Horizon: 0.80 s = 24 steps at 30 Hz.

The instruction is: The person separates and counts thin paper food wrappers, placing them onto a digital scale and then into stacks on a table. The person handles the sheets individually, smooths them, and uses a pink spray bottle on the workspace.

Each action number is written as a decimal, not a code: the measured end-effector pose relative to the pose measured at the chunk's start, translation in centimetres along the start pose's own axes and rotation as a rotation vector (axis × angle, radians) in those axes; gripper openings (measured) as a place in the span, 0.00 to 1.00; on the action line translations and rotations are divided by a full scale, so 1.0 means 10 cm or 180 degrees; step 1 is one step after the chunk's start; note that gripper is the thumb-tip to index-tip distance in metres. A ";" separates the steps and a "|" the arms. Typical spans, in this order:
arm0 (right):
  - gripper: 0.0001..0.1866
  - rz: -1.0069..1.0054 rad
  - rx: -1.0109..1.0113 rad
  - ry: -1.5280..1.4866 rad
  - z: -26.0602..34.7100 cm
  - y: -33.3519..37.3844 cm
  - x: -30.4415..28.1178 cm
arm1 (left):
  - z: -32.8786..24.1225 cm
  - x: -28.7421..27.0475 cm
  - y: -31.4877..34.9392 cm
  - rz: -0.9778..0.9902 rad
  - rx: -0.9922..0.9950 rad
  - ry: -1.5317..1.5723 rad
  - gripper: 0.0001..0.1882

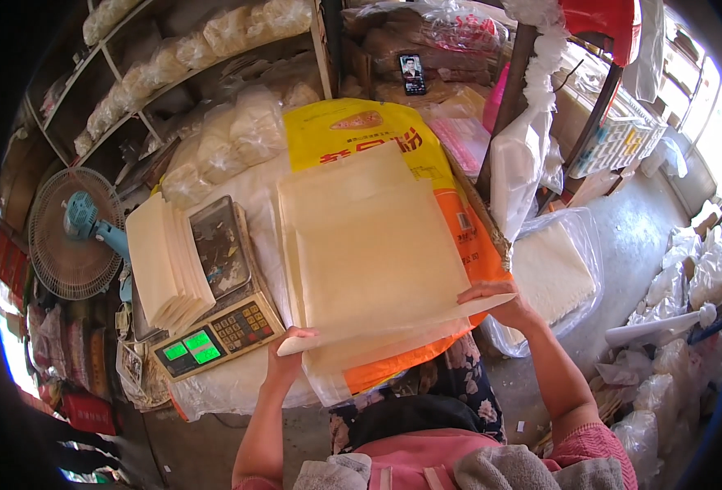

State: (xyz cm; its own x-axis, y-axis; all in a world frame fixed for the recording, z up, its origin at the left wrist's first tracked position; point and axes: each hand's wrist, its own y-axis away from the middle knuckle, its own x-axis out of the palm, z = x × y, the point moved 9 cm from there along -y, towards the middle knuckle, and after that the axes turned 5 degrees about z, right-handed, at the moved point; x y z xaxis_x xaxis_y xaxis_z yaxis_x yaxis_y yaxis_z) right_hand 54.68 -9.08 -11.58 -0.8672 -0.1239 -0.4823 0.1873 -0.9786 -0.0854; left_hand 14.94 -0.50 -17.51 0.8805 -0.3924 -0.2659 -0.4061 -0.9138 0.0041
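A broad stack of thin, pale cream sheets [369,253] lies in front of me on a yellow and orange printed sack [316,131]. I hold the near edge of the top sheet, which is lifted and curled along its front. At its left corner my left hand [284,358] is closed on the sheet, thumb on top. My right hand [500,304] grips the right corner, with the fingers partly behind the curled edge. To the left, folded cream sheets [165,261] rest on a digital scale [222,335] with a lit green display.
Bagged cream goods [234,131] are piled at the table's back left, below a loaded shelf [214,61]. A fan [75,233] stands far left. A phone [412,73] is propped at the back. A post [512,114] rises near the right edge, beside bagged sheets [553,269] lower down.
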 end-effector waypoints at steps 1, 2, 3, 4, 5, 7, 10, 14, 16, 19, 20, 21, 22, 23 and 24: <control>0.12 -0.0019 -0.0005 -0.0027 -0.02 0.02 0.00 | -0.01 0.01 0.00 0.0007 0.0002 0.0003 0.11; 0.12 -0.0039 -0.0011 -0.0054 -0.04 0.03 0.00 | -0.03 0.01 -0.01 0.0019 0.0036 -0.0059 0.12; 0.12 -0.0038 -0.0011 -0.0053 -0.04 0.03 0.01 | -0.04 0.01 0.00 0.0023 0.0068 -0.0123 0.12; 0.12 -0.0047 0.0035 -0.0035 -0.05 0.04 0.01 | -0.03 0.01 0.00 0.0022 0.0069 -0.0123 0.12; 0.12 -0.0055 0.0080 -0.0017 -0.06 0.04 0.02 | -0.03 0.01 0.01 0.0021 0.0096 -0.0093 0.13; 0.12 -0.0072 0.0077 -0.0064 -0.09 0.05 0.03 | -0.01 0.00 0.02 0.0023 0.0125 -0.0060 0.13; 0.12 -0.0098 0.0053 -0.0081 -0.08 0.06 0.03 | 0.00 0.01 0.02 0.0062 0.0322 0.0071 0.14; 0.12 -0.0144 0.0120 -0.0117 -0.09 0.09 0.05 | 0.04 0.01 0.04 0.0035 0.0279 0.0084 0.13; 0.12 -0.0140 0.0112 -0.0097 -0.11 0.09 0.06 | 0.04 -0.01 0.06 0.0020 0.0245 0.0036 0.13; 0.12 -0.0131 0.0073 -0.0097 -0.09 0.09 0.05 | 0.03 -0.01 0.07 0.0050 0.0366 0.0030 0.13; 0.12 -0.0124 0.0033 -0.0121 -0.07 0.09 0.05 | 0.02 0.00 0.07 0.0065 0.0395 0.0079 0.13; 0.12 -0.0116 0.0042 -0.0125 -0.08 0.09 0.05 | 0.02 0.00 0.08 0.0080 0.0422 0.0128 0.13; 0.10 -0.0149 0.0147 -0.0151 -0.12 0.08 0.04 | 0.02 0.01 0.07 0.0079 0.0407 0.0130 0.13; 0.09 -0.0165 0.0257 -0.0188 -0.17 0.07 0.05 | 0.00 -0.02 0.08 -0.0069 0.0454 0.0020 0.12; 0.09 -0.0136 0.0273 -0.0208 -0.20 0.04 0.06 | -0.02 -0.05 0.09 -0.0217 0.0496 -0.0094 0.10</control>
State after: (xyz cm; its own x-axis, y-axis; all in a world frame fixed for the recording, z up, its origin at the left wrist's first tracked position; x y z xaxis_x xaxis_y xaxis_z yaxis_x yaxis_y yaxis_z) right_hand 55.13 -9.18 -13.71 -0.9023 -0.0896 -0.4217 0.1118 -0.9933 -0.0282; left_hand 14.16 -1.11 -17.16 0.9008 -0.3246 -0.2885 -0.3805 -0.9101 -0.1639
